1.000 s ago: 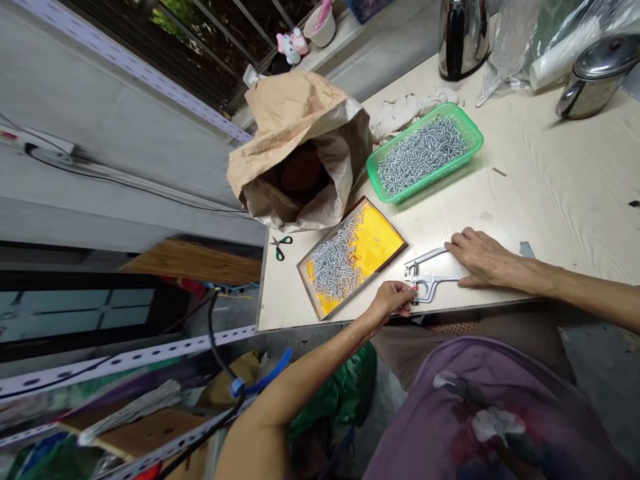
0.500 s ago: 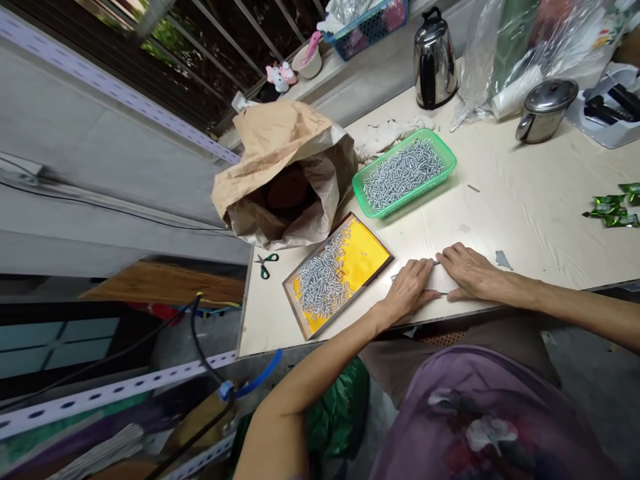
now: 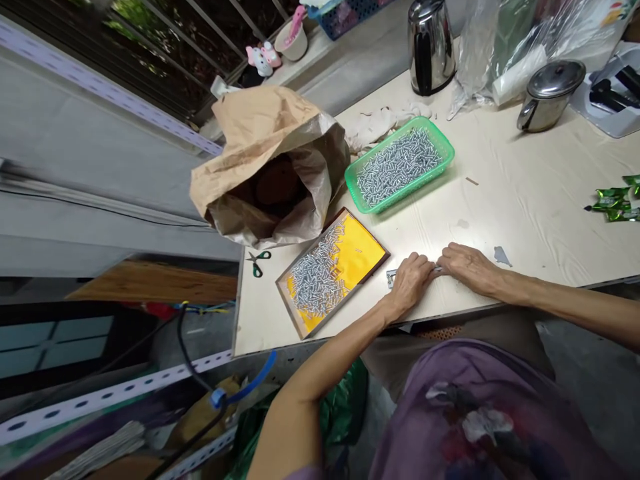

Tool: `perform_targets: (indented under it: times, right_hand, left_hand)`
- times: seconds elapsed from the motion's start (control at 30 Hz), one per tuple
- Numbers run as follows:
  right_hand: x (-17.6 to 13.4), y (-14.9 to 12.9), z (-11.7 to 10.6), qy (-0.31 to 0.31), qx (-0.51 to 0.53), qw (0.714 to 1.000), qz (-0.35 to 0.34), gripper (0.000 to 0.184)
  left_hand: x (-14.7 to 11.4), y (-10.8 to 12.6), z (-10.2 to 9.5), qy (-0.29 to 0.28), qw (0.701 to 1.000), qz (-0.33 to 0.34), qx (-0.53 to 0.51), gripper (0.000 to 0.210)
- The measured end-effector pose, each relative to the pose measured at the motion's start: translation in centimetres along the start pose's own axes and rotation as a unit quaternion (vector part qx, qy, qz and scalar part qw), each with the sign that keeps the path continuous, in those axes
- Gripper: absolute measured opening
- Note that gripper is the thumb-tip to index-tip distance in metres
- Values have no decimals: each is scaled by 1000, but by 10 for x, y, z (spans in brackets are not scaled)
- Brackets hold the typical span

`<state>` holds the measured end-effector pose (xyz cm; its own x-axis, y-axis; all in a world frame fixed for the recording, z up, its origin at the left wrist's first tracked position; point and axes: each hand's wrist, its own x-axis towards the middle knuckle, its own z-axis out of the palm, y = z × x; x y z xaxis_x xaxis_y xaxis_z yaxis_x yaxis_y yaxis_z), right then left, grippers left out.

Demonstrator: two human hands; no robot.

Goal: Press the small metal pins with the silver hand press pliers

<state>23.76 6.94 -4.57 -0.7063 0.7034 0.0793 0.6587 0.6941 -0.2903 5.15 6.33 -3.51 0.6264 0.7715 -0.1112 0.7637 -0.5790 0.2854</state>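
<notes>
My left hand (image 3: pixel 413 279) and my right hand (image 3: pixel 467 268) are close together near the table's front edge. Both have their fingers closed on a slim grey metal bar (image 3: pixel 438 269). A short length of it shows between the hands, and its bracket-like end (image 3: pixel 391 277) sticks out left of my left hand. The rest is hidden under the fingers. Left of my hands lies a shallow tray (image 3: pixel 345 308) lined in yellow, with many small silver pins (image 3: pixel 315 283) heaped on its left side. Behind it, a green plastic basket (image 3: pixel 400 199) is filled with similar pins.
A large open paper bag (image 3: pixel 265 127) stands behind the tray, with scissors (image 3: pixel 258 263) at the left table edge. A steel kettle (image 3: pixel 430 50) and a lidded metal pot (image 3: pixel 550 97) stand at the back. Green wrapped packets (image 3: pixel 615 203) lie far right.
My thumbs have drawn in toward the fingers, and the two thin edges seen apart between my hands now show as one bar. The bracket-like end shows more clearly. The view has shifted slightly.
</notes>
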Motion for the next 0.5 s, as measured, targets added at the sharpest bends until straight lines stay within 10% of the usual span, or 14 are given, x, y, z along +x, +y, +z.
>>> perform_targets:
  times: [0.2,0.37,0.5]
  right_hand:
    - [7,8,-8,-11,-19,1000,4,8]
    - [16,32,-16,-65,5,997,-31,58]
    - [26,47,-16,-84,11,995,-48,45]
  left_hand:
    - [-5,4,13,64,997,-32,2,31]
    - [-22,28,47,196,979,-46,-32,36]
    - [-30,48,65,202,976,-41,-68,47]
